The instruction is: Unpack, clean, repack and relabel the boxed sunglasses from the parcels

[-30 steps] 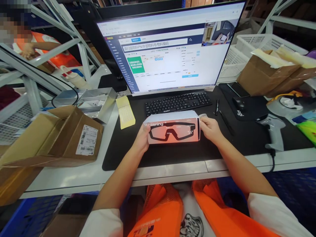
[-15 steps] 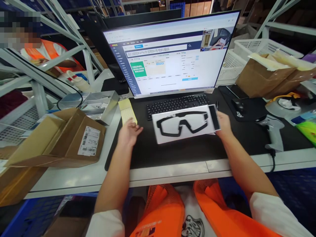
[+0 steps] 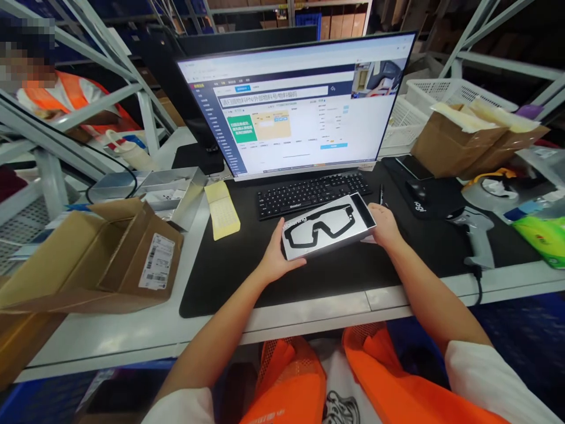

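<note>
A white product box [image 3: 329, 227] printed with a black goggle outline is held tilted just above the black desk mat [image 3: 220, 277], in front of the black keyboard [image 3: 311, 191]. My left hand [image 3: 276, 256] grips its lower left corner, thumb on top. My right hand [image 3: 384, 227] holds its right end from below. A monitor [image 3: 293, 103] with a software page stands behind the keyboard.
An open cardboard box [image 3: 101, 253] with a barcode label lies at the left. A yellow label pad [image 3: 223, 209] and metal trays [image 3: 168, 188] sit nearby. A mouse [image 3: 415, 189], phone, barcode scanner [image 3: 477, 232], tape roll and cardboard boxes [image 3: 468, 138] are at the right. A person in orange works at the far left.
The box turned from its coloured face to its white face; my left hand let go about half a second ago and now grips the box's left corner again. My right hand kept hold.
</note>
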The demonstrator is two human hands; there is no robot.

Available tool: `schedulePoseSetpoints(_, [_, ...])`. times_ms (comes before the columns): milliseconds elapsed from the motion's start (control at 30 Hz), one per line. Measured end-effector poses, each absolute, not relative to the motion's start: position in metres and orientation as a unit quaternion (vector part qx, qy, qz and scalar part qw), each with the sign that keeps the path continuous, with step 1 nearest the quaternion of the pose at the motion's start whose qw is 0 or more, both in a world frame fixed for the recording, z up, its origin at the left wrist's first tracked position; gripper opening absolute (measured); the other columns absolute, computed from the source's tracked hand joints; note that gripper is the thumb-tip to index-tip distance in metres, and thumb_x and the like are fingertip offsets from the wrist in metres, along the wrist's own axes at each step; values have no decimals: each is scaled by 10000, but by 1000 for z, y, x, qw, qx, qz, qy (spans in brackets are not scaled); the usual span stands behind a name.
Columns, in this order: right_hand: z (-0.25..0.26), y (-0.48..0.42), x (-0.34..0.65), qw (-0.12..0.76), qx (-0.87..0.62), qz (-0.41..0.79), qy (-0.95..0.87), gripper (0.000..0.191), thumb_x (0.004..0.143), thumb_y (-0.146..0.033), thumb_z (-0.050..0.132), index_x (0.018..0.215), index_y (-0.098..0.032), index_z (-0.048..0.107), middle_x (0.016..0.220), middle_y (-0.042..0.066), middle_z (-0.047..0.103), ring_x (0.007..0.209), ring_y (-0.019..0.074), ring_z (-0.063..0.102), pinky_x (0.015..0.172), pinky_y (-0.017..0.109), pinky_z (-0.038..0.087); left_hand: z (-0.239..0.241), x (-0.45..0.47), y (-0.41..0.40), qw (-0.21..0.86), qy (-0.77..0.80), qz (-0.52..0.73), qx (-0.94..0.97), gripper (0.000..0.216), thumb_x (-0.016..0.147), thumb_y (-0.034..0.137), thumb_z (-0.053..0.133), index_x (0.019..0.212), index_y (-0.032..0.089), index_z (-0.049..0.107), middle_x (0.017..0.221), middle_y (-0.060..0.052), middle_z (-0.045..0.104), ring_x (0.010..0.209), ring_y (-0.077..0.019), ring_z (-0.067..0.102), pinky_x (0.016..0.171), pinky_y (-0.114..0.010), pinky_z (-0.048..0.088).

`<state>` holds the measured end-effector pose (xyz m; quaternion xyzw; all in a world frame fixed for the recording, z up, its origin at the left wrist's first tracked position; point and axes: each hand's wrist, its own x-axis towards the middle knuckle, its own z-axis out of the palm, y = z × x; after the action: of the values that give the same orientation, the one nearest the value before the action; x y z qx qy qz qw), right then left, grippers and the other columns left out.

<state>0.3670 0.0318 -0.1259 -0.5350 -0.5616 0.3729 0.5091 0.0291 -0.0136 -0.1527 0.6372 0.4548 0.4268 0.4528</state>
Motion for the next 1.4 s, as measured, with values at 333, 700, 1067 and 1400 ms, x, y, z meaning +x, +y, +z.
schedulePoseSetpoints(333, [-86,-8,349,318,-424,343,-775,960,789,-634,751,1592,-262,380,1645,129,382,1515,324,368,1238,499,310,-124,-1,-16,418,334,587,608,961,543,583,941,1366,291,538,1342,-111,596,1268,-330,584,1098,-423,450])
schedulePoseSetpoints(700, [-72,-34,323,91,-444,256,-854,1376,626,-371,929,1677,-348,42,1614,154,353,1395,378,488,1075,442,486,-113,-14,-31,350,300,574,677,1009,578,557,936,1444,364,454,1439,-108,539,1373,-344,522,1188,-501,384])
schedulePoseSetpoints(1067, [-76,-35,340,132,-426,207,-871,1178,705,-428,866,1671,-273,208,1520,171,465,1349,368,499,1134,507,414,-104,-38,-28,312,319,553,704,1063,531,462,981,1442,327,450,1413,-126,575,1342,-347,553,1200,-522,370])
schedulePoseSetpoints(1400, [-62,-59,341,134,-417,126,-890,1234,681,-449,898,1672,-253,188,1509,206,447,1434,435,396,1210,751,111,-95,-22,-51,273,229,604,713,896,597,505,951,1357,308,520,1400,-120,568,1269,-287,606,1031,-414,503])
